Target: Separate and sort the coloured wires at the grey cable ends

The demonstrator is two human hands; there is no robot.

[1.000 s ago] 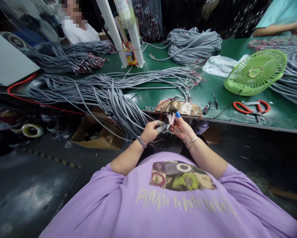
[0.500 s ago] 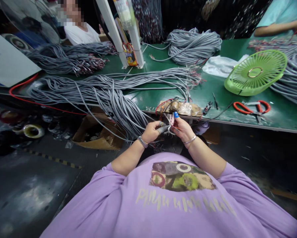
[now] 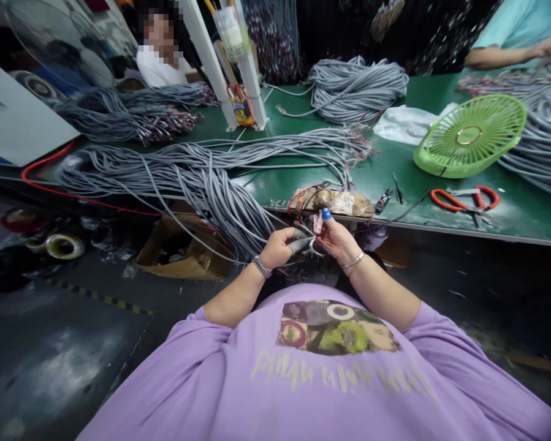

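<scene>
Through the head camera I see both of my worker's hands close together in front of the belly, just off the near edge of the green table point(image 3: 395, 165). The left hand point(image 3: 277, 248) has its fingers, some in grey covers, pinched on a small cluster of wires point(image 3: 314, 246). The right hand point(image 3: 342, 241), with a blue cover point(image 3: 326, 213) on its thumb, closes on the same cluster from the other side, thin reddish strands lying across its fingers. A small pink piece point(image 3: 318, 224) shows by that thumb; I can't tell what it is.

Just beyond the hands, a brown taped pad point(image 3: 344, 202) sits along the table edge. A big bundle of grey cables point(image 3: 211, 177) spreads over the table to the left, part of it hanging over the edge towards the left hand. To the right of the pad I have a small cutter point(image 3: 383, 201), then red-handled pliers point(image 3: 480, 197) with the handles apart, and behind those a green fan point(image 3: 468, 136). A coil of grey cable point(image 3: 358, 90) lies farther back. Below the table, left of the hands, stands an open cardboard box point(image 3: 197, 264).
</scene>
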